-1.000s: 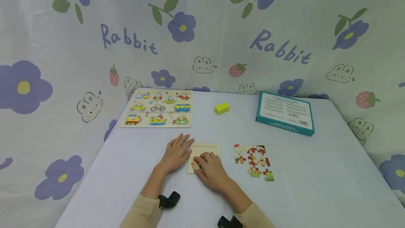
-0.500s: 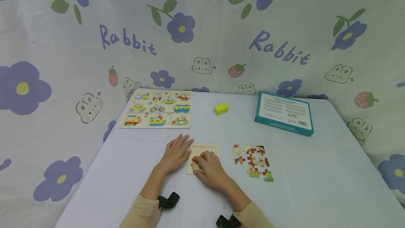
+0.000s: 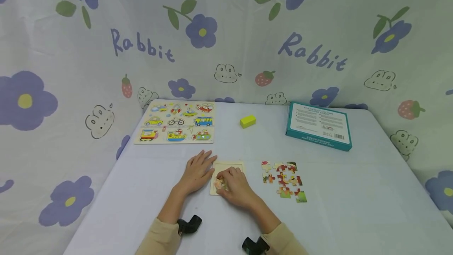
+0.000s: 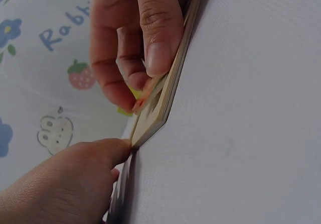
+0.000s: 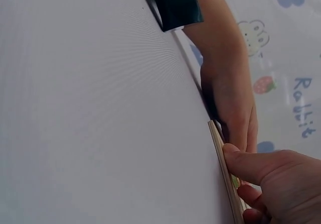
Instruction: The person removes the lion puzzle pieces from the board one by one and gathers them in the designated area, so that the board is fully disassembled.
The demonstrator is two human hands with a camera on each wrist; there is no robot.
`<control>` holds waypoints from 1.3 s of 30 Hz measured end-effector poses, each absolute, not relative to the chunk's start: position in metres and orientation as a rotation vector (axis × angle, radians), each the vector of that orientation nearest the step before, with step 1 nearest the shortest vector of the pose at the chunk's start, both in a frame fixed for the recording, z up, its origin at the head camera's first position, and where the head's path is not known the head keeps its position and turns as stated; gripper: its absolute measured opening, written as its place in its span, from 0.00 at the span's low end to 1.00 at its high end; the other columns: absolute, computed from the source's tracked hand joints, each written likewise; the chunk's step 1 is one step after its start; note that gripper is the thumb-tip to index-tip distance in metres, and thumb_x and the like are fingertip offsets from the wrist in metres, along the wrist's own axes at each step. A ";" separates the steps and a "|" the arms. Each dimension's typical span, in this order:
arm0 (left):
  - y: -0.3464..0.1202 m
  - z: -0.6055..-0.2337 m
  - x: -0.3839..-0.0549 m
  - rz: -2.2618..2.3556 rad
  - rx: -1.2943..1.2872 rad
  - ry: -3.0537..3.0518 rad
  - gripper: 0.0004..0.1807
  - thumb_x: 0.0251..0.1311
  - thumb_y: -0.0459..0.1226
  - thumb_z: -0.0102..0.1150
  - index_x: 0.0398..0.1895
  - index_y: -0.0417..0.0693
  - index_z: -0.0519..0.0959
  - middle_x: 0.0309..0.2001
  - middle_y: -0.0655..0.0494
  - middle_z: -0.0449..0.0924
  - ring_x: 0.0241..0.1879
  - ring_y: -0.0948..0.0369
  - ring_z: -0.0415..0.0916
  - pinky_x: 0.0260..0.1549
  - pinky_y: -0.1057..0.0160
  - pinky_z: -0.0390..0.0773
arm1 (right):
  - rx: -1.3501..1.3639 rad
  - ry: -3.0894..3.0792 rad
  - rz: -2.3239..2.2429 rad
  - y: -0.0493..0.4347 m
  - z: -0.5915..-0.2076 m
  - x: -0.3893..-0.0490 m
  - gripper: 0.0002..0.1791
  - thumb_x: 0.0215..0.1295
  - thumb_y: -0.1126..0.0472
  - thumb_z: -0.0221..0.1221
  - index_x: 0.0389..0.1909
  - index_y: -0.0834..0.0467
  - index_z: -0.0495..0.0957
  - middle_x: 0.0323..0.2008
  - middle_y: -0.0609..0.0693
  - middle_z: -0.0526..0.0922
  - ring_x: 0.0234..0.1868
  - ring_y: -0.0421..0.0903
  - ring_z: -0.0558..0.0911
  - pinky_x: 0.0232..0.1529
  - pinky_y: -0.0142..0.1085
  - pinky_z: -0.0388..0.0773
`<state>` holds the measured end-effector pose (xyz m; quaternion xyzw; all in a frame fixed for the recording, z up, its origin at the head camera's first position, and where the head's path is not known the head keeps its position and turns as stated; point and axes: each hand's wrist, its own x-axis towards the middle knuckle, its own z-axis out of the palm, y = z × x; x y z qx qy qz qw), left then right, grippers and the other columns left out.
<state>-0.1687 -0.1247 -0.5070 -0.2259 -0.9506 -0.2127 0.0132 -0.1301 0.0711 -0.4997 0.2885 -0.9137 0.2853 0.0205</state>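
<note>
A shallow wooden puzzle tray (image 3: 230, 165) lies in front of the person in the head view. My right hand (image 3: 238, 189) is over it and pinches a colourful jigsaw piece (image 3: 219, 183) near the tray's lower left corner. In the left wrist view that jigsaw piece (image 4: 144, 98) stands tilted between thumb and finger, partly raised from the tray floor. With fingers extended, my left hand (image 3: 196, 173) rests on the table and touches the tray's left edge. Several loose jigsaw pieces (image 3: 283, 179) lie to the right of the tray, some side by side.
A vehicle picture board (image 3: 177, 122) lies at the back left. Behind the tray sits a yellow block (image 3: 247, 121). A teal box (image 3: 318, 126) lies at the back right, by the patterned cloth backdrop (image 3: 226, 30).
My right fingers have shifted slightly on the jigsaw piece, and more of it shows between thumb and finger. The left hand stays at the tray's edge.
</note>
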 end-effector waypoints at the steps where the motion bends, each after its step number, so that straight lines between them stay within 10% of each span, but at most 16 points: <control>1: -0.125 -0.507 -0.168 -0.664 -0.703 -2.961 0.25 0.67 0.46 0.45 0.66 0.52 0.64 0.68 0.50 0.55 0.69 0.50 0.43 0.61 0.45 0.46 | 0.886 -2.833 0.885 0.071 -0.501 -0.130 0.20 0.54 0.51 0.64 0.47 0.51 0.73 0.41 0.45 0.72 0.39 0.41 0.66 0.38 0.34 0.64; 16: -0.127 -0.508 -0.167 -0.637 -0.696 -2.986 0.25 0.67 0.46 0.43 0.66 0.53 0.63 0.68 0.51 0.54 0.69 0.50 0.43 0.61 0.45 0.46 | 0.835 -2.678 1.119 0.070 -0.506 -0.130 0.10 0.57 0.60 0.62 0.39 0.51 0.74 0.26 0.39 0.74 0.28 0.36 0.68 0.31 0.29 0.65; 39: -0.124 -0.506 -0.170 -0.664 -0.688 -2.987 0.25 0.66 0.46 0.44 0.66 0.52 0.64 0.68 0.50 0.54 0.69 0.51 0.42 0.61 0.45 0.45 | 0.539 -2.634 1.358 0.106 -0.494 -0.126 0.12 0.62 0.64 0.57 0.46 0.53 0.76 0.30 0.39 0.73 0.31 0.37 0.71 0.30 0.30 0.71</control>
